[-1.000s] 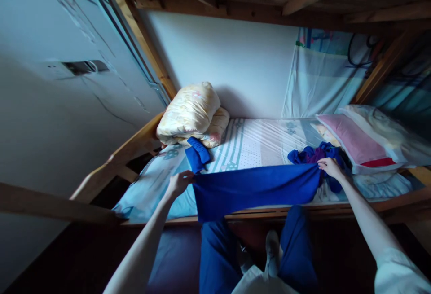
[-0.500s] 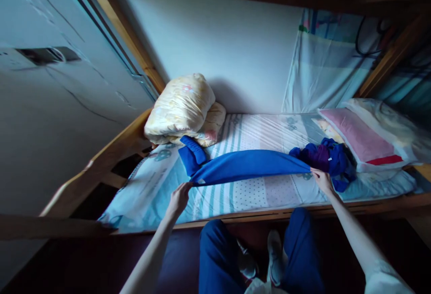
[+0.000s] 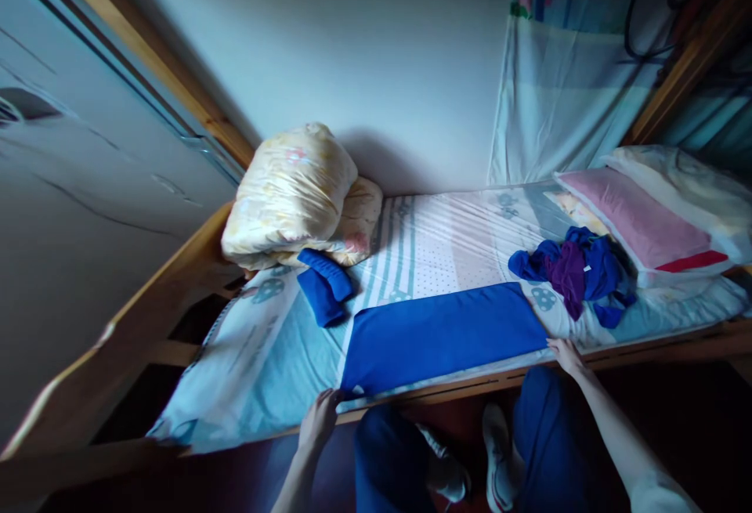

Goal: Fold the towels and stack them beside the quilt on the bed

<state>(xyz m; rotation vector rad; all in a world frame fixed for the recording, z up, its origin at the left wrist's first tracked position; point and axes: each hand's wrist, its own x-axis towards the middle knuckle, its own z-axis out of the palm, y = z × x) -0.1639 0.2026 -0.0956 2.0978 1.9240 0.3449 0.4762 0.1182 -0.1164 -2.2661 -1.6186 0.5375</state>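
Observation:
A blue towel [image 3: 440, 337] lies spread flat along the front edge of the bed, a small pale label at its near left corner. That corner is pinched in my left hand [image 3: 320, 417]. My right hand [image 3: 567, 356] has its fingers closed at the near right corner. Behind the towel's left end rest two folded blue cloths [image 3: 323, 290], touching each other. Off its right end sits a crumpled heap of blue cloths [image 3: 593, 270] with a purple cloth [image 3: 567, 270] among them.
A folded cream quilt [image 3: 291, 192] is piled at the bed's left end by the wall. Pillows, one pink [image 3: 640, 219], lie at the right end. The patterned bedsheet [image 3: 252, 388] covers the mattress. A wooden rail [image 3: 117, 348] bounds the left, and a pale curtain [image 3: 546, 106] hangs behind.
The towel, held stretched in the air before, has come down toward me and now lies flat on the bed. Both hands moved down and nearer with it.

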